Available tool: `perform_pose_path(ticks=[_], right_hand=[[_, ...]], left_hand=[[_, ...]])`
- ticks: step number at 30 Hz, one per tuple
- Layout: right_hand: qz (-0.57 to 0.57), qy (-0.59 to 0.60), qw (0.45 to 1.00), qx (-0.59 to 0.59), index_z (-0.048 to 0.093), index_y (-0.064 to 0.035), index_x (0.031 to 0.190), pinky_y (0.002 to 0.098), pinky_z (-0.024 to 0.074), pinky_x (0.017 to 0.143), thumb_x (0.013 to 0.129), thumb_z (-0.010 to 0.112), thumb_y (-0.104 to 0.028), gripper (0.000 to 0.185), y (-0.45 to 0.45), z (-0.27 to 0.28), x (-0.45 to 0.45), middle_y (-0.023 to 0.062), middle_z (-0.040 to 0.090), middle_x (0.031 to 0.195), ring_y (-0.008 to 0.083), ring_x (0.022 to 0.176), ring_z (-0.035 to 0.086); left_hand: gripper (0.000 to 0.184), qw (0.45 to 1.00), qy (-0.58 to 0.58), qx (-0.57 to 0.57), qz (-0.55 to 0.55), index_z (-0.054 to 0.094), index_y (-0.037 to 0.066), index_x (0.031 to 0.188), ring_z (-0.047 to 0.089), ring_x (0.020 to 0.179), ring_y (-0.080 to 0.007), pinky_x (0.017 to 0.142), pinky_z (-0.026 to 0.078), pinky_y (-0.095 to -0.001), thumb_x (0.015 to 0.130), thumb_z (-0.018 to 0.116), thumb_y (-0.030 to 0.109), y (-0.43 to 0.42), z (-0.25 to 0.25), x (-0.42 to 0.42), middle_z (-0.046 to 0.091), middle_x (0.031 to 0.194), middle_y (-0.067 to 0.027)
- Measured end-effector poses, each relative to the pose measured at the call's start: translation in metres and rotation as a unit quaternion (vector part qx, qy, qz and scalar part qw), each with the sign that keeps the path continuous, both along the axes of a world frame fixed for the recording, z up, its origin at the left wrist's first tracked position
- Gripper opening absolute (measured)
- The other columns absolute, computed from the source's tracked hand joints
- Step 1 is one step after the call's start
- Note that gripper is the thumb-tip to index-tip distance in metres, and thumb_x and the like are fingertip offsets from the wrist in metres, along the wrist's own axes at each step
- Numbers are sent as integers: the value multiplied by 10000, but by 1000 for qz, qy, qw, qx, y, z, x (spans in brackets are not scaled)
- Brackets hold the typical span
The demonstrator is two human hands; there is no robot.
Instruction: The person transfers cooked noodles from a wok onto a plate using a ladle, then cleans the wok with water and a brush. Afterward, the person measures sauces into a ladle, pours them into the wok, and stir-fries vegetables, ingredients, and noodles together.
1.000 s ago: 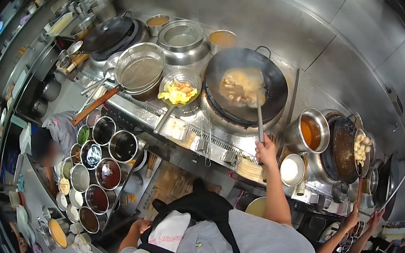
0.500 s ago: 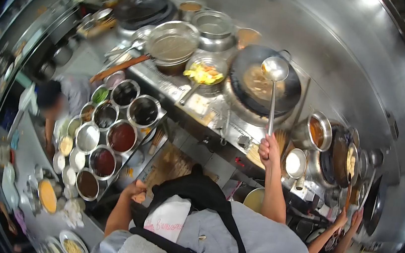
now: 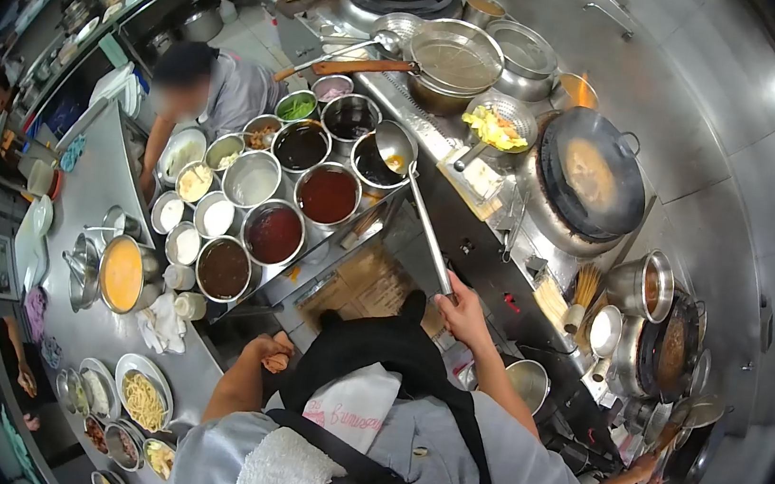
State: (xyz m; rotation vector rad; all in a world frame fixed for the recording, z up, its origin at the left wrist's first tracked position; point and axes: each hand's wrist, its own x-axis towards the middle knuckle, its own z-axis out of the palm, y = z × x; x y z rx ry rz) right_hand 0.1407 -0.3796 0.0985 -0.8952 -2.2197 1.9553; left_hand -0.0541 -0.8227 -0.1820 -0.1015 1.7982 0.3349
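Observation:
My right hand [image 3: 462, 310] is closed round the handle of a long metal ladle [image 3: 428, 220]. The ladle's bowl is over the pot of dark sauce at the right edge of the sauce pots, with a little yellowish matter in it. Low at my left side, my left hand [image 3: 277, 352] is closed on a tan, crumpled cloth-like thing. Steel pots of dark sauce [image 3: 302, 145], red sauce [image 3: 328, 193] and white contents [image 3: 214, 216] crowd the counter corner. On the stove a black wok [image 3: 593, 170] holds brownish food in liquid.
A strainer [image 3: 499, 126] with yellow-green food rests beside the wok. Behind it stands a wide sieve [image 3: 455, 56] on a pot. A person [image 3: 223, 94] reaches toward the pots at left. Another person's hands [image 3: 648, 472] are at lower right. An orange bowl [image 3: 122, 274] stands on the left counter.
My right hand has lifted the ladle out of the wok and swung it left to the sauce pots. The view has turned left. The person at left now leans closer to the pots.

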Motion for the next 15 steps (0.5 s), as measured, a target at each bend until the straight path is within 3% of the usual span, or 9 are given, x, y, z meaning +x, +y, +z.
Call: perform_pose_path(ticks=[1,2,5,7,8,11,13,15], right_hand=[[5,-4,1000,0,397,-81,1441,259,412,495,894,594,-126,583,0,-15,-1,12,531,700,101,529,502],[15,-18,996,84,404,-59,1431,269,430,531,884,604,-128,586,2,-30,-2,26,546,721,106,561,519],[40,-46,988,139,403,-46,1429,263,415,511,890,592,-103,574,-4,-15,-10,29,518,707,99,564,490],[-45,-60,990,-116,394,-64,1436,241,355,455,908,569,-76,556,-14,15,-17,5,462,669,86,534,437],[-50,-49,986,-153,393,-100,1441,221,299,415,919,556,-57,549,-16,20,-17,-21,416,640,69,491,387],[-64,-26,975,-213,407,-123,1430,220,301,397,916,563,-67,540,-10,31,-16,-26,428,629,61,451,378],[-75,-18,970,-232,421,-141,1422,215,309,383,918,562,-73,527,-6,37,-14,-28,436,620,56,428,377],[-67,-11,967,-247,436,-145,1405,214,314,370,923,576,-95,504,-1,43,-11,-31,445,623,51,426,387]], left_hand=[[510,1000,23,-13,9,696,-35,812,634,597,-201,523,519,-359,629,854,414,-5,4,5,660,771,-130],[510,1000,19,-12,15,696,-35,812,634,597,-201,523,519,-359,629,854,414,-8,21,11,660,771,-130],[495,988,2,75,136,695,-38,830,630,596,-198,521,513,-355,648,839,398,-12,57,27,659,778,-132],[461,983,-8,46,180,693,-33,880,639,618,-209,522,507,-346,672,824,357,-19,55,37,670,820,-130],[461,981,-10,48,188,693,-33,880,639,618,-209,522,507,-346,672,824,357,-23,50,42,670,820,-130],[404,975,-61,23,214,693,-6,934,649,652,-222,523,507,-341,716,788,320,-37,24,54,677,865,-116],[328,963,-120,52,236,606,35,717,539,416,-197,434,512,-337,796,746,321,-45,-6,63,533,578,-104],[278,960,-146,56,233,656,55,794,559,454,-182,434,479,-333,783,744,318,-44,-17,63,584,624,-78]])
